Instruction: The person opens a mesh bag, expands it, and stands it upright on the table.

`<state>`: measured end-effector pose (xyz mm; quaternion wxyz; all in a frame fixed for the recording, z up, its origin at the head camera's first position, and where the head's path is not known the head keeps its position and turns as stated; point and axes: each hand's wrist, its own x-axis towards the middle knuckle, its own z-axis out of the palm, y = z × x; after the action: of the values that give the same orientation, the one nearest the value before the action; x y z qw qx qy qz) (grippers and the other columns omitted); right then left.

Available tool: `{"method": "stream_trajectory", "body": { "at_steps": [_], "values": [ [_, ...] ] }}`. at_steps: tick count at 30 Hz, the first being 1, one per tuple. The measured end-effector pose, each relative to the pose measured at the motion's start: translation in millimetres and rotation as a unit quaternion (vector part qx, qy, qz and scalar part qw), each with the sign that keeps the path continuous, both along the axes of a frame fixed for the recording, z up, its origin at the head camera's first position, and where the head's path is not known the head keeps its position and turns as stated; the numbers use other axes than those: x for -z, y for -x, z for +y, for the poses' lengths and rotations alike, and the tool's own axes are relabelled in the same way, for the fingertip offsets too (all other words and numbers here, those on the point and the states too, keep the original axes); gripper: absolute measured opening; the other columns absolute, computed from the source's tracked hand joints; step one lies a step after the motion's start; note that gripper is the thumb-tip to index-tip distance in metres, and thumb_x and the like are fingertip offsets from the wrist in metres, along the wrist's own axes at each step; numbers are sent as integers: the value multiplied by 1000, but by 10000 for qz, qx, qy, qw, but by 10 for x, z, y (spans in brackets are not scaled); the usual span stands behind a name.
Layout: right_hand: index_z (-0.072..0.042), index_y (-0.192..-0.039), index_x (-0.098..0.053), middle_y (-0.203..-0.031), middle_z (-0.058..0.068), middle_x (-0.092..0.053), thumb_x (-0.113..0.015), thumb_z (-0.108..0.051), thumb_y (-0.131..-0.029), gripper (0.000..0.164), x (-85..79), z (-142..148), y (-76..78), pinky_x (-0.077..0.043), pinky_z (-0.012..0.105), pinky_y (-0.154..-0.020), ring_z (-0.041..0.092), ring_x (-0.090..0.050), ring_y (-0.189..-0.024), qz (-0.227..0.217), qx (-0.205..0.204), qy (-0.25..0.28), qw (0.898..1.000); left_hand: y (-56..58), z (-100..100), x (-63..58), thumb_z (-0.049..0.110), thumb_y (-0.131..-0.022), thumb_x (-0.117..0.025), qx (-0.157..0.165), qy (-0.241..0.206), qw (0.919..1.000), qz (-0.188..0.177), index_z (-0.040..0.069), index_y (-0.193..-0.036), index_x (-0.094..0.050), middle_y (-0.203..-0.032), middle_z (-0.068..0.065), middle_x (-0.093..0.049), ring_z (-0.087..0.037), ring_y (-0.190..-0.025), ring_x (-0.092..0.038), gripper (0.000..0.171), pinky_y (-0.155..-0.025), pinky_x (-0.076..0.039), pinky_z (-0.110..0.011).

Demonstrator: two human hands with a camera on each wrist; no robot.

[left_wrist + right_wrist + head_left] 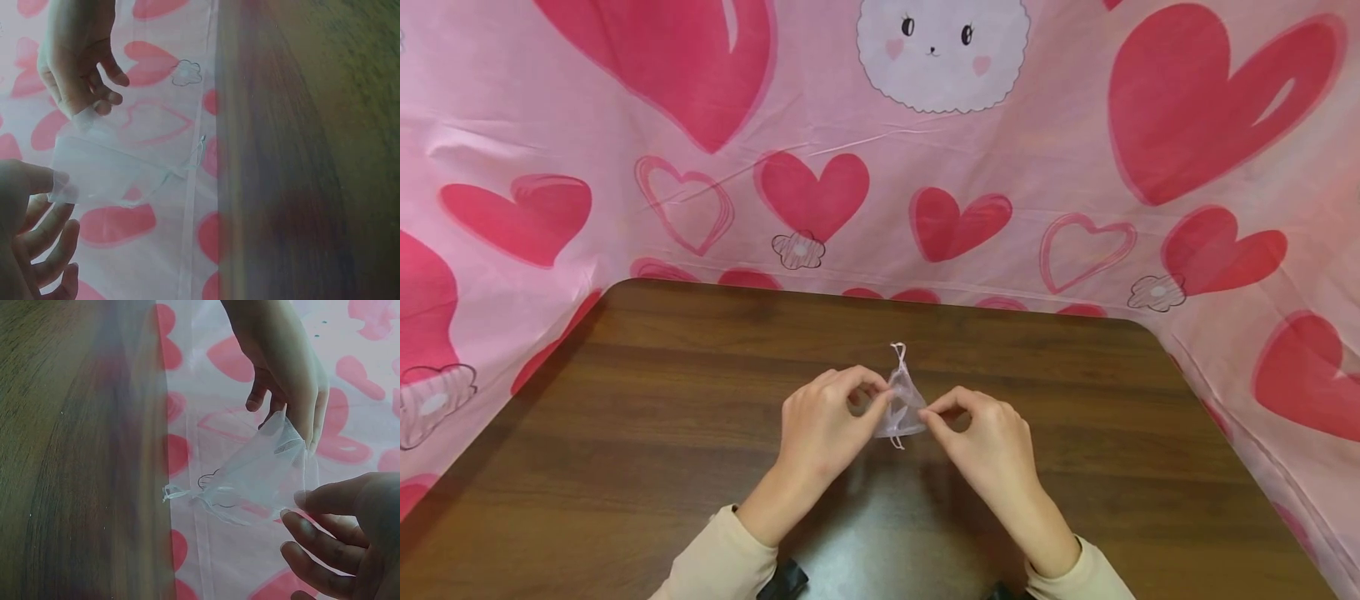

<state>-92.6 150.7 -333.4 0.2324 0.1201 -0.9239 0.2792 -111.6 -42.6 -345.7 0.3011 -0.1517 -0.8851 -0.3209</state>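
Observation:
A small sheer white drawstring pouch is held up above the table between both hands. Thumb and index finger of my left hand pinch its left side. At the lower right corner, my right hand pinches the thin fabric between thumb and fingertip. The far end is gathered, with a drawstring loop sticking out; a second loop hangs below the near edge. Through the fabric a small greyish patch shows near the left fingers in the right wrist view.
Beneath the hands lies a dark brown wooden table with rounded far corners. A pink cloth printed with hearts surrounds it at the back and both sides. Beige sleeves cover the forearms, with black straps near the wrists.

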Motion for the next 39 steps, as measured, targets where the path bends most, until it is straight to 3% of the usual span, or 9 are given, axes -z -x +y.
{"method": "stream_trajectory", "body": {
  "at_steps": [7,14,26,33,39],
  "values": [
    [-23,-73,-72,-72,-9,-70,-89,-23,-74,17,12,0,6,-44,32,-52,7,-60,-59,43,-44,3,10000,0,3,9,32,-79,-83,1,22,10000,-4,30,-83,-72,-68,15,-59,-2,-63,-54,12,-53,-40,-29],
    [-23,-72,-70,-70,-9,-69,-89,-24,-73,20,24,14,4,-41,32,-51,8,-57,-55,60,0,-35,10000,-3,11,22,31,-81,-81,57,63,10000,-45,32,-83,-72,-70,18,-60,-1,-64,-54,9,-53,-40,-28],
    [-24,-77,-72,-72,-15,-69,-89,-22,-74,17,29,2,13,-46,33,-57,6,-62,-64,-61,-180,280,9994,4,-11,25,32,-84,-78,-111,289,9977,-610,30,-89,-78,-64,14,-58,-4,-60,-51,5,-53,-39,-30],
    [-24,-82,-75,-74,-17,-68,-87,-17,-76,15,33,-7,27,-49,33,-61,3,-64,-68,-48,-374,379,9986,17,-27,8,29,-86,-77,-224,140,9989,-392,28,-92,-77,-70,17,-68,-5,-60,-56,7,-53,-39,-30],
    [-25,-86,-76,-72,-19,-67,-85,-24,-79,12,30,-16,14,-46,28,-58,2,-61,-65,-234,-387,452,9980,10,-26,20,28,-84,-78,-196,135,9995,-203,28,-91,-75,-66,19,-62,-3,-56,-51,8,-52,-38,-28]
  ]
}}
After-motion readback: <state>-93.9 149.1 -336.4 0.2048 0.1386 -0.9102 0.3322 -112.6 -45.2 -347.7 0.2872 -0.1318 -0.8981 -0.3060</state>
